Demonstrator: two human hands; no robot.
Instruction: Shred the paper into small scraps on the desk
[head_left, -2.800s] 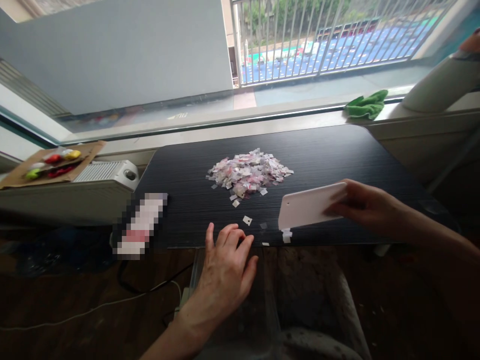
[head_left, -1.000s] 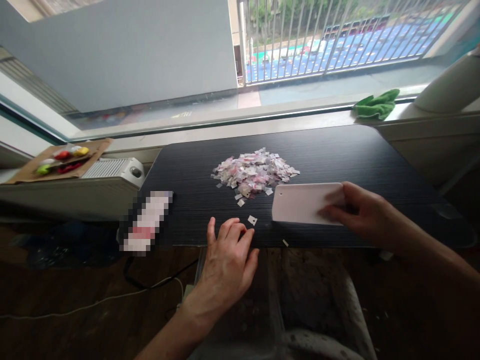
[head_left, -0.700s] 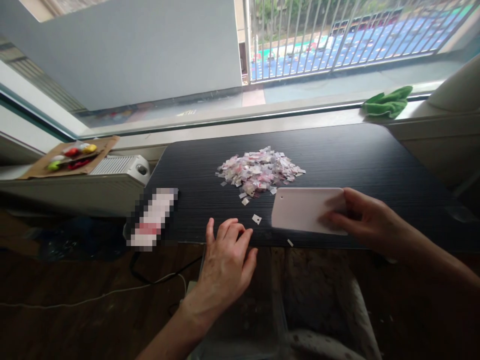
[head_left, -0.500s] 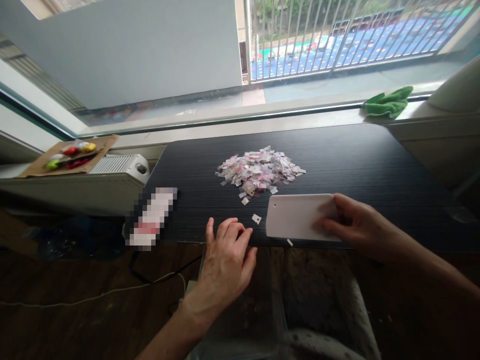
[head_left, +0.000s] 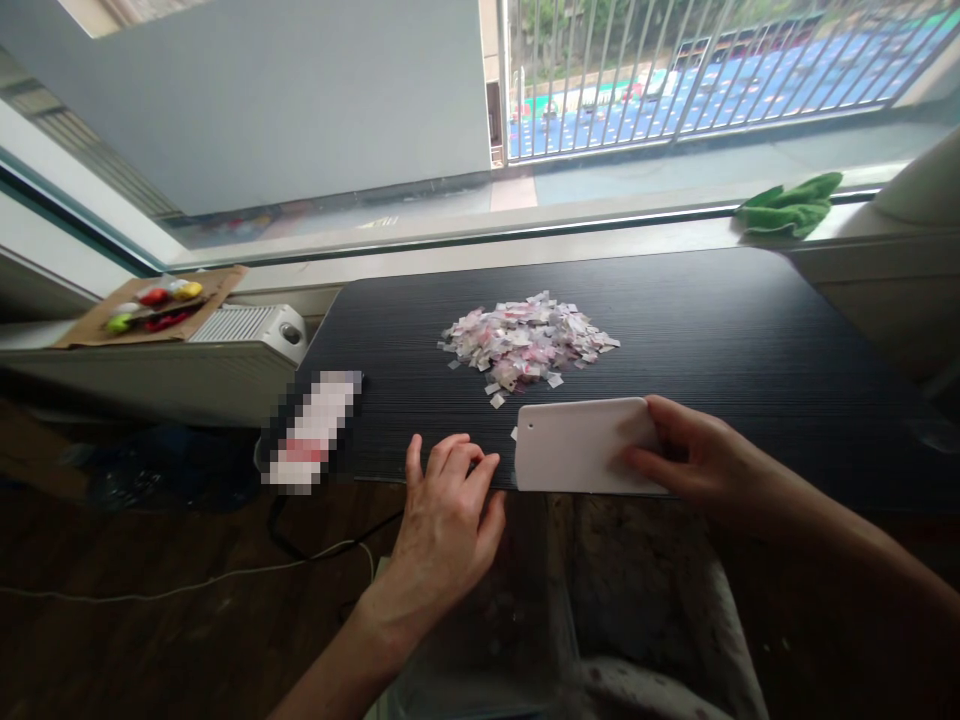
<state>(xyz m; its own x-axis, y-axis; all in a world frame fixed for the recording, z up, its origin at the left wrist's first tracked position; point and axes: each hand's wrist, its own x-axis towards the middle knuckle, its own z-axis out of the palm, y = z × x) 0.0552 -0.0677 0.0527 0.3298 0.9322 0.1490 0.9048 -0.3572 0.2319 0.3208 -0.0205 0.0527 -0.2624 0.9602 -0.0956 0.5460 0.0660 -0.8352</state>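
Observation:
My right hand (head_left: pixel 679 445) grips the right end of a flat white plastic scraper (head_left: pixel 574 445), which has rounded corners and a small hole near its far left corner. The scraper lies low over the front edge of a black table (head_left: pixel 405 330). A small white scrap peeks out at its left side, mostly covered. My left hand (head_left: pixel 450 510) is at the same edge, just left of the scraper, fingers apart and slightly bent, holding nothing. Beyond both hands lies a pile of small white and pinkish cut pieces (head_left: pixel 529 340), apart from the scraper.
A pixelated object (head_left: pixel 315 430) lies at the table's left edge. Left of the table is a white radiator (head_left: pixel 255 335) with cardboard (head_left: pixel 86 325) and colourful items on it. A green cloth (head_left: pixel 791 208) rests on the windowsill. Cables run over the floor below.
The scraper in my right hand has moved left and slightly nearer, covering most of a loose scrap and a small white bit at the edge. My left hand has barely shifted.

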